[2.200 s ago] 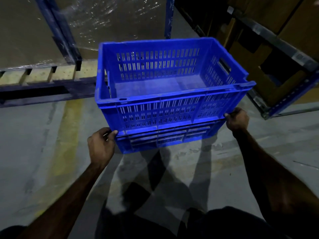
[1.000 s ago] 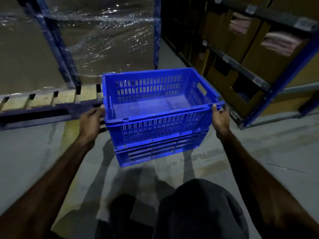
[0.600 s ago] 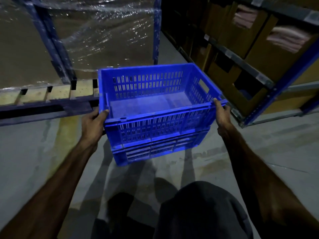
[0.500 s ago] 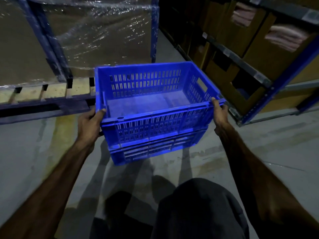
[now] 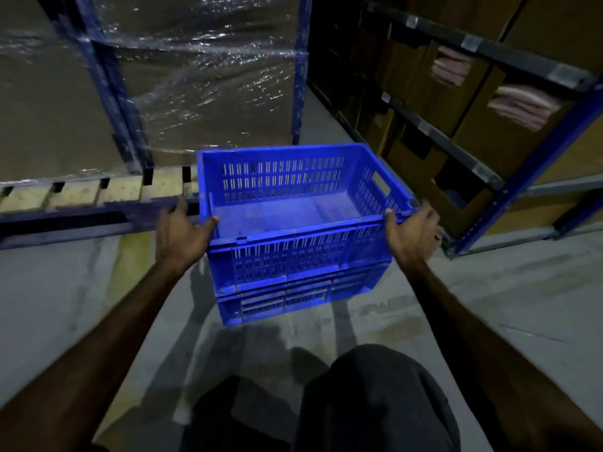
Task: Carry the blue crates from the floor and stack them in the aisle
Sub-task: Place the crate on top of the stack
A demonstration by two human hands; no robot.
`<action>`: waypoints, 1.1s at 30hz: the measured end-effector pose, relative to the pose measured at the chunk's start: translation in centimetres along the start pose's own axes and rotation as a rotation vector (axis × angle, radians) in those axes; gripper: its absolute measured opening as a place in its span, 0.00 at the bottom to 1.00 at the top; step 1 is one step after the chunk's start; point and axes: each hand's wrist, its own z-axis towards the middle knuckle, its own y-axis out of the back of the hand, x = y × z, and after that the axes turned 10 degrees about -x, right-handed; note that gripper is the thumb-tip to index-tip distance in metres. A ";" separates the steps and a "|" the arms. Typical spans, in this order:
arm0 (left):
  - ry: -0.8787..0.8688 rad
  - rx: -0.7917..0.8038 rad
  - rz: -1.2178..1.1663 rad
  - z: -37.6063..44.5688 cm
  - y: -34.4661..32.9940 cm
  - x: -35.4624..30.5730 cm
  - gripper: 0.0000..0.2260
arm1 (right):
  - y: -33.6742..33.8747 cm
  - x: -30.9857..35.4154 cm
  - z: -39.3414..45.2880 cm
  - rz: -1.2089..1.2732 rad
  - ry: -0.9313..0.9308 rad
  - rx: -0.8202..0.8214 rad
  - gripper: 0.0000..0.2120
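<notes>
Moved up from its base, left hand and right hand clasp crate rim (fingers curled).

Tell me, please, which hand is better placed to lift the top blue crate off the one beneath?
Left, probably: the left hand has its thumb hooked over the rim of the top blue crate, fingers outside the wall. The right hand sits at the right corner, blurred, its hold unclear.

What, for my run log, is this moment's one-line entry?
left hand holds upper crate | right hand holds upper crate | lower crate beneath
</notes>
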 end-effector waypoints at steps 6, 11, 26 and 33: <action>-0.455 0.155 0.471 5.1 -1.6 -5.6 0.38 | -2.6 4.6 -5.0 -0.161 0.878 0.493 0.30; -0.538 0.317 0.654 9.5 -4.7 -7.2 0.43 | -3.4 5.5 -6.4 -0.182 1.030 0.481 0.33; -0.566 0.228 0.624 15.9 -10.4 -7.9 0.46 | -5.2 4.5 -6.2 -0.104 1.038 0.402 0.33; -0.555 0.215 0.521 17.0 -11.1 -7.8 0.46 | -5.8 4.7 -6.3 -0.070 1.021 0.357 0.31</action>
